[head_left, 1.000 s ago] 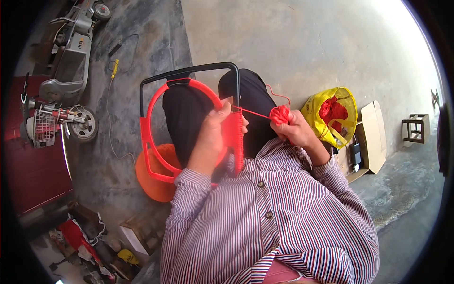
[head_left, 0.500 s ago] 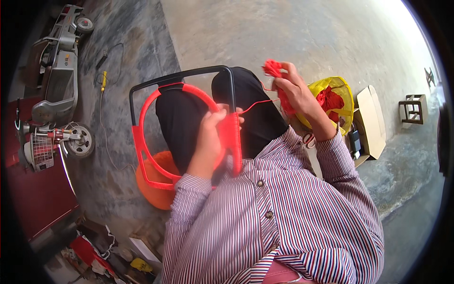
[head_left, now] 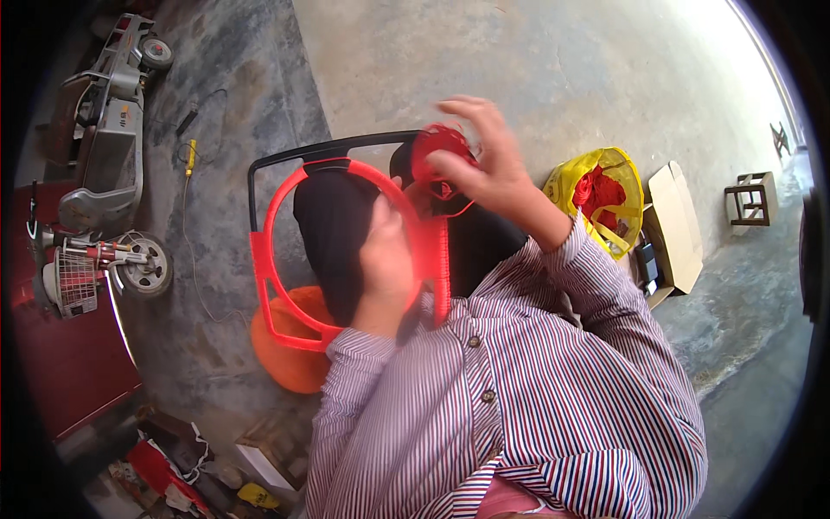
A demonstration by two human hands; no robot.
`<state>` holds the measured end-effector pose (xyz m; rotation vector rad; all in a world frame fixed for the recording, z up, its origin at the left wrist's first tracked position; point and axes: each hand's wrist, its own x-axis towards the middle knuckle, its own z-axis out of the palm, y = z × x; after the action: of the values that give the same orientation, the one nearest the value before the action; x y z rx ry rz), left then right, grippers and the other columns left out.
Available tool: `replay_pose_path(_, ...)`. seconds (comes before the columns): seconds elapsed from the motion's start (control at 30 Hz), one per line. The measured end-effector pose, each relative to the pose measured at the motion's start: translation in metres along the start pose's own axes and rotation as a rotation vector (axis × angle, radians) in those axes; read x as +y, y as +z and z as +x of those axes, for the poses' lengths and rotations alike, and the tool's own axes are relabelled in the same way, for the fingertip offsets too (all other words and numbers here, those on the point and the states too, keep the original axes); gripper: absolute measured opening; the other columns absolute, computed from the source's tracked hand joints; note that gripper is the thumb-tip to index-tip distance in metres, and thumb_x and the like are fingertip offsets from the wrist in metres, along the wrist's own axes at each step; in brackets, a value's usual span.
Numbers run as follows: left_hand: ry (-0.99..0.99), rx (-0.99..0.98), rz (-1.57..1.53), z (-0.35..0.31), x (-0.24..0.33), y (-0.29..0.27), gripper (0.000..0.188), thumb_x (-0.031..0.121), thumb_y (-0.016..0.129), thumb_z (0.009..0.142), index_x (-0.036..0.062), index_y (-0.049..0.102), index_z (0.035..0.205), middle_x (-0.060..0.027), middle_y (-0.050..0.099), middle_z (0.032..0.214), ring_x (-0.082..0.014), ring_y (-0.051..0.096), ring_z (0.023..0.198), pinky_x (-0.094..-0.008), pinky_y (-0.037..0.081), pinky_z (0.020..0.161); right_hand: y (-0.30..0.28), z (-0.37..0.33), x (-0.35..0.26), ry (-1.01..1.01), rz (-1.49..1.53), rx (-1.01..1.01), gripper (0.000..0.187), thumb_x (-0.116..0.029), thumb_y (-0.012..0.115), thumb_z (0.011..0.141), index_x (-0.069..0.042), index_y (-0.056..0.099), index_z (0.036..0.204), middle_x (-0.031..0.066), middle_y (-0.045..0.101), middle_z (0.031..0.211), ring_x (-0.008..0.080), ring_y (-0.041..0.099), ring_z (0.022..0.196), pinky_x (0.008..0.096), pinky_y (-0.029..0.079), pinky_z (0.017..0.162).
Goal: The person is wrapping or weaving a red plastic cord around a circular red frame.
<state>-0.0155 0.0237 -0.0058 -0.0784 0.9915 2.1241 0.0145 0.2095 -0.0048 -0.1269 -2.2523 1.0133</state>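
Note:
A squarish frame point(head_left: 259, 272) with an inner ring lies over my lap. Its outer bar is bare black at the top and red, apparently yarn-wrapped, lower down. My left hand point(head_left: 386, 259), blurred, is closed on the ring's right side where it meets the frame's right bar. By the frame's top right corner, my right hand point(head_left: 497, 164) has its fingers spread, thumb in front of a blurred bundle of red yarn point(head_left: 443, 145). A red strand point(head_left: 458, 213) curves below that hand. The bundle hides the frame's corner.
To the right stand a yellow bag point(head_left: 635, 169) holding red yarn and an open cardboard box point(head_left: 679, 229). An orange round seat point(head_left: 281, 363) is beneath the frame. A small stool point(head_left: 752, 199) stands far right; a cable with a yellow handle point(head_left: 191, 156) and wheeled vehicles point(head_left: 112, 130) are left.
My right hand has swung left with the yarn bundle, from out beside the frame to its top right corner, and its fingers have spread. The frame has shifted slightly right and down.

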Motion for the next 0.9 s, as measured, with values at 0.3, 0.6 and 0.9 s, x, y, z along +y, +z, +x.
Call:
replay_pose_path(0.3, -0.11, -0.051, 0.056, 0.012, -0.002, -0.012, 0.049, 0.022, 0.046, 0.092, -0.0029, 0.042, 0.134, -0.0163, 0.057, 0.123, -0.0249, 0.054, 0.115, -0.0375, 0.042, 0.1, -0.005, -0.052, 0.007, 0.165, -0.074, -0.316, 0.039, -0.042, 0.064, 0.085, -0.003, 0.064, 0.085, 0.0135, 0.061, 0.087, 0.034, 0.057, 0.09, 0.0411, 0.046, 0.082)
replay_pose_path(0.6, -0.22, 0.018, 0.22, 0.013, -0.005, -0.012, 0.027, 0.016, 0.059, 0.089, 0.0012, 0.055, 0.111, -0.0138, 0.066, 0.095, -0.0239, 0.066, 0.078, -0.0357, 0.054, 0.073, -0.034, -0.053, 0.008, 0.678, 0.38, -0.262, 0.019, -0.011, 0.073, 0.08, -0.001, 0.059, 0.088, 0.0048, 0.063, 0.082, 0.0113, 0.061, 0.082, 0.0259, 0.049, 0.072)
replay_pose_path(0.9, -0.333, 0.039, 0.322, 0.011, 0.001, -0.014, 0.018, 0.019, 0.064, 0.089, 0.0021, 0.061, 0.094, -0.0162, 0.067, 0.083, -0.024, 0.066, 0.07, -0.0342, 0.054, 0.066, -0.133, -0.069, 0.005, 0.473, 1.154, -0.053, 0.026, -0.008, 0.068, 0.064, -0.004, 0.05, 0.083, 0.0042, 0.051, 0.074, 0.0155, 0.047, 0.063, 0.0295, 0.038, 0.056)
